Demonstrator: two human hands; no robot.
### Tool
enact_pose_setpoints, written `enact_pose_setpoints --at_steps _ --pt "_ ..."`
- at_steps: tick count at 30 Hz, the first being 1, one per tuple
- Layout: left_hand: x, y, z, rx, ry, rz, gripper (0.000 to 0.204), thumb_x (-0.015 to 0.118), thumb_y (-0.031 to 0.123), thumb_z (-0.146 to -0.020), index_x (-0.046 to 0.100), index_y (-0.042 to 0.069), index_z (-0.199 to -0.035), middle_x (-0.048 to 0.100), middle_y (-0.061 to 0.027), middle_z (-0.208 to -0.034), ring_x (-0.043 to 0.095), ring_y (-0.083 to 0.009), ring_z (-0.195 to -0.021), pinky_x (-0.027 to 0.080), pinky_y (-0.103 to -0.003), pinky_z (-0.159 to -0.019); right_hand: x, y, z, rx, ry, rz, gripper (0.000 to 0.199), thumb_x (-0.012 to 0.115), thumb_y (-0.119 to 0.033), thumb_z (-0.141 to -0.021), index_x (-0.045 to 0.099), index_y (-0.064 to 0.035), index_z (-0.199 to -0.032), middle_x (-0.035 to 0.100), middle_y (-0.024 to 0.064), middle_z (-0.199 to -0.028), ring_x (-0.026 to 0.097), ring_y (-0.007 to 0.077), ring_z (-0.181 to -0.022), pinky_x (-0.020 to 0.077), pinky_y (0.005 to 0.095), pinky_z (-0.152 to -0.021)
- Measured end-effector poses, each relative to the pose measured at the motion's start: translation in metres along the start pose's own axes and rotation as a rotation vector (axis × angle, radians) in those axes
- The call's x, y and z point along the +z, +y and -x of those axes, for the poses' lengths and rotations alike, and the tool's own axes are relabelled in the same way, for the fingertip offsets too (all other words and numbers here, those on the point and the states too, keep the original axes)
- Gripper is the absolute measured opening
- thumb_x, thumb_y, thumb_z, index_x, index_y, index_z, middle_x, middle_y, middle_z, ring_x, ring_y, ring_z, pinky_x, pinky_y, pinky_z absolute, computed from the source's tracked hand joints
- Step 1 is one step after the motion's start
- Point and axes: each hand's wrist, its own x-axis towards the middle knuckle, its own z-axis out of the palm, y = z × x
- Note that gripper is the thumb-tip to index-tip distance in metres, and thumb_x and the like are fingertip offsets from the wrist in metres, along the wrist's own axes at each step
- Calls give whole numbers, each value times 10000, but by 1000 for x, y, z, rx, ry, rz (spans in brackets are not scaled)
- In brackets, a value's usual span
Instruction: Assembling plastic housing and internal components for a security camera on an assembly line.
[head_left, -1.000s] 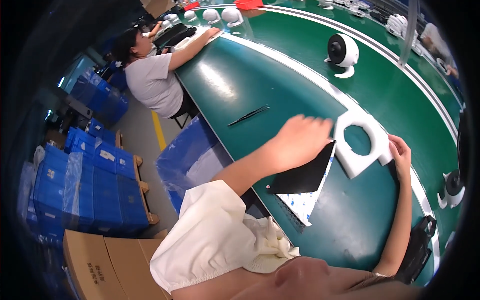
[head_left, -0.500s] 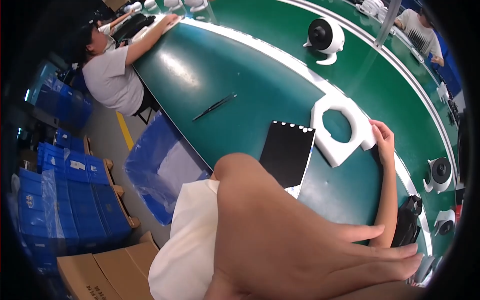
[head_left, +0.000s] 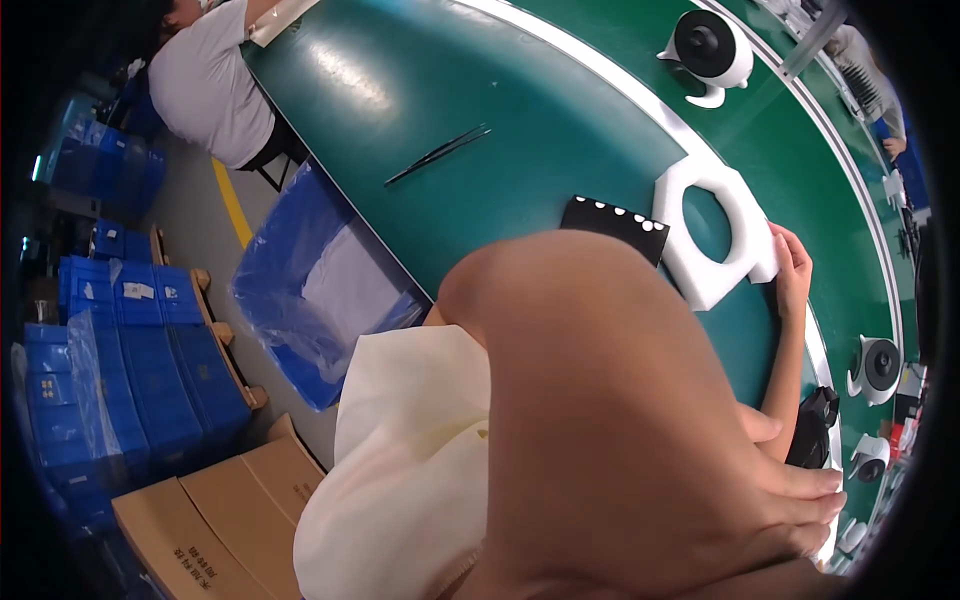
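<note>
At the lower right my left hand (head_left: 790, 480) is very close to the view, its fingers stretched out in front of my right arm; whether they touch it I cannot tell. The bent left arm, in a white sleeve (head_left: 405, 410), fills the lower middle. My right hand (head_left: 795, 270) has its fingers curled at the right edge of a white foam ring (head_left: 685, 275), which lies on the green table. Beside the ring is a black sheet with white round dots (head_left: 610, 222), mostly hidden by my left arm. Dark tweezers (head_left: 437, 157) lie farther left.
White rounded devices with black discs (head_left: 712, 48) stand along the far green conveyor. A black bag-like thing (head_left: 815, 430) lies by my right arm. Left are a lined blue bin (head_left: 300, 290), blue crates (head_left: 150, 370), cardboard boxes (head_left: 230, 510) and a seated co-worker (head_left: 215, 90).
The view has shifted, and the table things sit higher in it. My left arm now covers most of the black sheet, its fingers a little more bent. My right hand stays at the foam ring.
</note>
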Motion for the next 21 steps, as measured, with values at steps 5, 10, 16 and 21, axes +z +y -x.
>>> enact_pose_setpoints --at_steps 5,10,16,21 --pt "-3 -5 9 12 16 -17 620 567 374 -796 359 26 -1265 420 -145 -1210 458 -325 -1050 380 -390 -870 -4 4 -2 -6 -22 -55 256 488 -173 -888 590 13 -1032 597 33 -939 524 76 -822 396 192 -758" --pt "-13 -12 18 15 14 -23 602 567 372 -798 376 23 -1250 439 -139 -1179 471 -312 -1031 383 -379 -865 -5 5 -4 -4 -16 -77 270 480 -172 -894 576 29 -1047 598 59 -974 534 95 -860 402 207 -786" --pt "-17 -20 20 11 -7 -51 580 566 369 -801 396 18 -1231 462 -133 -1142 487 -297 -1007 387 -365 -858 -3 4 -6 5 -13 -89 269 483 -172 -893 578 31 -1041 599 68 -979 539 103 -868 404 211 -792" --pt "-25 -20 13 7 -93 -80 563 565 367 -804 413 15 -1216 481 -127 -1112 499 -283 -987 390 -354 -852 -6 6 -1 0 -16 -68 276 491 -185 -889 578 28 -1041 599 65 -972 539 102 -865 404 213 -790"
